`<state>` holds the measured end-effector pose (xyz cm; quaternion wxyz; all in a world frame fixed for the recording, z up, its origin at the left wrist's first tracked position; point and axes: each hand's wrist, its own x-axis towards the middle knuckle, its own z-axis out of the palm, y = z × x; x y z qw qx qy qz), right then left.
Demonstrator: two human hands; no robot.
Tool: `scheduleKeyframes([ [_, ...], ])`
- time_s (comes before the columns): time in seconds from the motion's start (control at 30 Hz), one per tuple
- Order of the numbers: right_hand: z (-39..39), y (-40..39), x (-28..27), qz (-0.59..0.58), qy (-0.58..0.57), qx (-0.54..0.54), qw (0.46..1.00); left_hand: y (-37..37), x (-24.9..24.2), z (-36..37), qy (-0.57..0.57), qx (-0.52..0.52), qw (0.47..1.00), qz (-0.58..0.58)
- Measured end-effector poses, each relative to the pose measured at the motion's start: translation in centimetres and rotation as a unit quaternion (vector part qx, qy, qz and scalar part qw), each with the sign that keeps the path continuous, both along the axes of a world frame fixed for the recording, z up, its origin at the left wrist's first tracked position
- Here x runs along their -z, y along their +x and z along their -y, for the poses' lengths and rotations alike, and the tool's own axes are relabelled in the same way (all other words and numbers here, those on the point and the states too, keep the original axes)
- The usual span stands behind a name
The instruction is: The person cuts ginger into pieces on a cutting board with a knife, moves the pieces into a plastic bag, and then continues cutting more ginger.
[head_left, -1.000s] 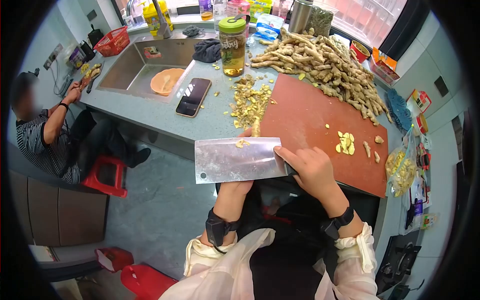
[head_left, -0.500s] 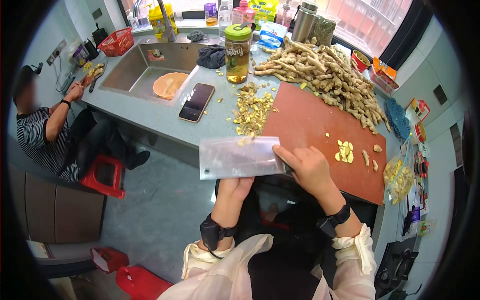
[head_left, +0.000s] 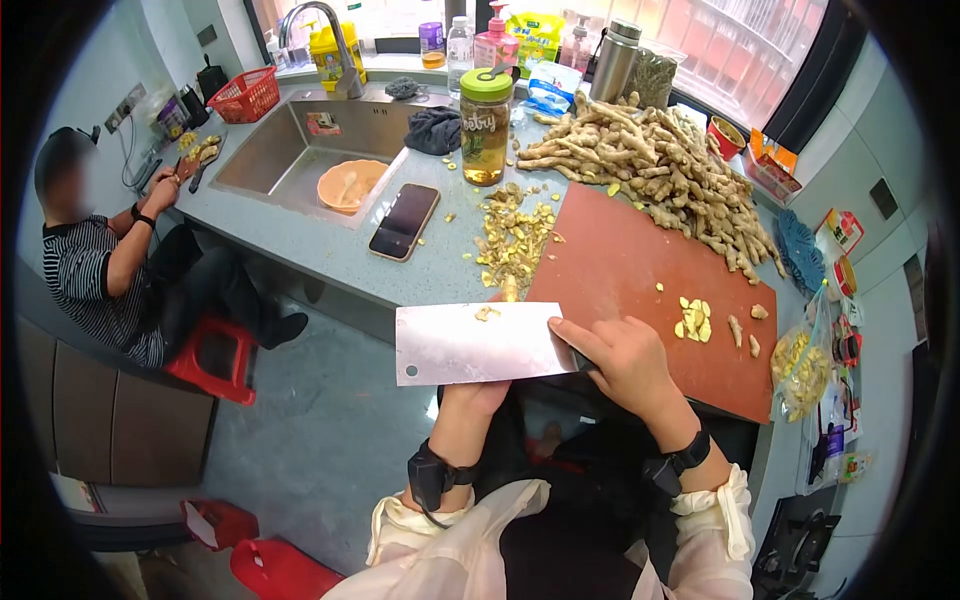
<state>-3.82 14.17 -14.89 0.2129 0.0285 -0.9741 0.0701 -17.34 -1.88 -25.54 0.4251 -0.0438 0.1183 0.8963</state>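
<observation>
My right hand (head_left: 630, 362) is closed round the handle of a broad cleaver (head_left: 460, 345), its index finger stretched along the blade. A thin ginger scrap (head_left: 487, 314) clings to the blade near its upper edge. Behind the cleaver is my left hand (head_left: 480, 396); the blade hides most of its fingers. Past the blade's upper edge peeks the pale tip of a ginger piece (head_left: 510, 288), which my left hand seems to grip. Ginger peelings (head_left: 510, 235) lie heaped just beyond. Several ginger slices (head_left: 693, 319) and small ginger knobs (head_left: 736, 331) rest on the red-brown cutting board (head_left: 610, 260).
A large pile of ginger (head_left: 650, 160) lies behind the board. A green-lidded bottle (head_left: 485, 130), a phone (head_left: 405, 222) and the sink (head_left: 290, 150) are to the left. A bag of slices (head_left: 800, 370) hangs at right. Another person (head_left: 110, 260) sits at far left, hands at the counter.
The view has tilted, so the counter sits lower. The cleaver's face is turned flatter, with a scrap visible on it, and a ginger tip now shows beyond its edge.
</observation>
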Motion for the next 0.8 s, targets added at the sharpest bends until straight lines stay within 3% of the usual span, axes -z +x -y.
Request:
scheduleKeyframes([
  [0.07,0.0,0.2,-0.1,0.0,0.005,0.002,1.0,0.2,-0.2,-0.2,-0.062,-0.014,0.998,-0.024],
  [0.3,-1.0,-0.6,1.2,-0.023,-0.015,0.004,1.0,0.1,1.6,0.0,-0.032,-0.024,0.999,0.017],
  [0.4,-1.1,-0.9,1.6,-0.021,-0.023,0.0,1.0,0.1,0.7,0.3,-0.089,-0.038,0.995,0.001],
  [0.47,-1.6,-1.3,2.0,-0.028,-0.024,0.009,0.999,0.0,-0.2,0.3,-0.014,-0.044,0.997,0.057],
  [0.53,-2.4,-1.2,2.5,-0.034,-0.026,0.02,0.999,-1.0,2.3,0.8,0.132,0.019,0.988,-0.074],
  [0.57,-2.8,-1.4,2.6,-0.043,-0.03,0.051,0.997,-0.5,-1.5,1.2,0.043,0.004,0.998,-0.037],
  [0.67,-2.3,-1.2,1.9,-0.047,-0.043,0.07,0.996,-0.9,-0.5,0.9,0.053,-0.012,0.993,-0.104],
  [0.73,-1.5,-0.9,1.3,-0.038,-0.061,0.016,0.997,-0.4,-0.4,0.3,-0.063,-0.058,0.994,-0.071],
  [0.8,-0.4,-0.5,0.4,-0.016,-0.049,0.012,0.999,0.0,-0.3,0.1,-0.079,-0.072,0.991,-0.076],
])
